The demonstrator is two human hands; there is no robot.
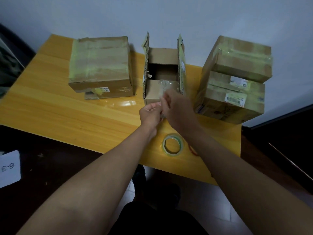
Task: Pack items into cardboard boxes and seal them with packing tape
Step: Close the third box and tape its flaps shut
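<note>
Leftward, a taped-shut box [100, 67] sits back on the yellow table [50, 112], bare wood before it. The middle box [163, 72] has its side flaps upright; its contents cannot be told. Before it, the left hand [149, 114] and right hand [177, 107] meet, pinching something clear. The tape roll [172, 144] lies flat near the edge; two sealed boxes [235, 78] are stacked rightward.

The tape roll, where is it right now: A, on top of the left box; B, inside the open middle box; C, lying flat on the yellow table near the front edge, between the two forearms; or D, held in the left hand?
C: the tape roll lies flat on the yellow table, in front of the open middle box, with neither hand on it.
</note>
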